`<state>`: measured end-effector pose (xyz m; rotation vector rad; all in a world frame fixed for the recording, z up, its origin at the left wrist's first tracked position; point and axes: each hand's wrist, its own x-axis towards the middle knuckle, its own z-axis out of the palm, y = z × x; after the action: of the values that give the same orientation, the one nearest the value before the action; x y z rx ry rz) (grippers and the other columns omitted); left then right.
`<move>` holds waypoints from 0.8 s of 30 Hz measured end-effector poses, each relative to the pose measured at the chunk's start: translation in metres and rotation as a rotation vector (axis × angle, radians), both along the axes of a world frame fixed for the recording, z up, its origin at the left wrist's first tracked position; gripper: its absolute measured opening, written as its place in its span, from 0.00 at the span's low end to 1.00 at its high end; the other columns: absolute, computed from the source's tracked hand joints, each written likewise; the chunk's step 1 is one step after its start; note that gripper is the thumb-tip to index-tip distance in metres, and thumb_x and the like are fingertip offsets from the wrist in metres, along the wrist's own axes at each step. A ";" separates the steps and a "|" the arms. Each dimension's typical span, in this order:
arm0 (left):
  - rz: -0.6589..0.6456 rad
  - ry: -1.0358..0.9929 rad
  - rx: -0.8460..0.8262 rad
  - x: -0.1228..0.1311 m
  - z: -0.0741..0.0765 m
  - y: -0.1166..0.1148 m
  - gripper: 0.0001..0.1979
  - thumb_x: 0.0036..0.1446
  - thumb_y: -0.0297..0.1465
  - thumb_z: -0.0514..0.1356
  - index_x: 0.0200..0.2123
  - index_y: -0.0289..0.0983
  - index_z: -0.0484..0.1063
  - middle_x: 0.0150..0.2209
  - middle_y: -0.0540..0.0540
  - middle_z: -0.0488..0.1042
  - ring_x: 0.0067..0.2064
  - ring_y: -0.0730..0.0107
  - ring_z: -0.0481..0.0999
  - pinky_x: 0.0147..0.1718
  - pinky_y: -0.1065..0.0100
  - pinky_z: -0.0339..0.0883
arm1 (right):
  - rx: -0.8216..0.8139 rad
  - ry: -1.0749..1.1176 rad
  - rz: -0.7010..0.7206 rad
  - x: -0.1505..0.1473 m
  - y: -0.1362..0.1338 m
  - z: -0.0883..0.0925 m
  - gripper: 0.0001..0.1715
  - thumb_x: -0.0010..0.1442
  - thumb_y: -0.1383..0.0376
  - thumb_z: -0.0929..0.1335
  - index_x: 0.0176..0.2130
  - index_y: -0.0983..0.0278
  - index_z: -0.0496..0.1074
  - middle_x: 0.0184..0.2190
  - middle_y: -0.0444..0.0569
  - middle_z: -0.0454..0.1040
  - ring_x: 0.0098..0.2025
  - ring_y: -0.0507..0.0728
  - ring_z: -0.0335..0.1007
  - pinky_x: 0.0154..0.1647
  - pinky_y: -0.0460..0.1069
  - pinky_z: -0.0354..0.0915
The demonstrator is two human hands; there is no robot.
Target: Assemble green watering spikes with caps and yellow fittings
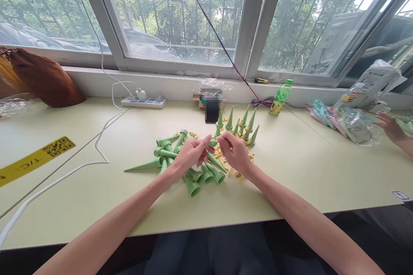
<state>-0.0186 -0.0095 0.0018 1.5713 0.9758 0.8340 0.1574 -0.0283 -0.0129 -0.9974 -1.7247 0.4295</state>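
My left hand is closed around a green plastic watering spike, of which only one end shows between the fingers. Right beside that end, my right hand pinches its fingertips together; what is in them is hidden. Several green spikes lie in a loose heap around and below my left hand, some with their open threaded ends toward me. Small yellow plastic valve pieces are scattered under and beside my right hand. Behind the hands stand several upright green spikes, with yellow pieces at their lower parts.
A phone leans on a small box at the back. A green bottle stands right of it. The power strip feeds a white cable across the left. Another person's hand is at far right, near bagged items.
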 end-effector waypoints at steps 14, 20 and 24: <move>0.006 -0.035 0.158 0.001 0.000 -0.002 0.24 0.60 0.48 0.56 0.22 0.34 0.71 0.17 0.49 0.67 0.18 0.74 0.66 0.19 0.71 0.62 | -0.024 -0.004 -0.005 0.002 0.000 0.002 0.17 0.68 0.56 0.60 0.30 0.61 0.62 0.20 0.39 0.60 0.21 0.49 0.55 0.25 0.46 0.55; 0.041 0.031 0.256 0.002 0.004 -0.005 0.27 0.61 0.46 0.55 0.17 0.35 0.68 0.16 0.50 0.68 0.17 0.76 0.64 0.29 0.69 0.68 | -0.073 -0.044 -0.001 0.002 0.002 0.003 0.18 0.69 0.54 0.59 0.31 0.61 0.61 0.19 0.39 0.61 0.21 0.49 0.56 0.26 0.46 0.56; 0.045 0.052 0.296 0.001 0.005 -0.006 0.26 0.61 0.45 0.56 0.16 0.35 0.66 0.16 0.50 0.68 0.18 0.76 0.65 0.25 0.71 0.67 | -0.095 -0.035 0.014 0.002 0.003 0.003 0.19 0.69 0.54 0.59 0.30 0.61 0.60 0.19 0.38 0.61 0.20 0.49 0.55 0.25 0.46 0.55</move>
<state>-0.0181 -0.0159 0.0067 1.8361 0.9600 1.0084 0.1597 -0.0254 -0.0101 -1.0668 -1.7573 0.5096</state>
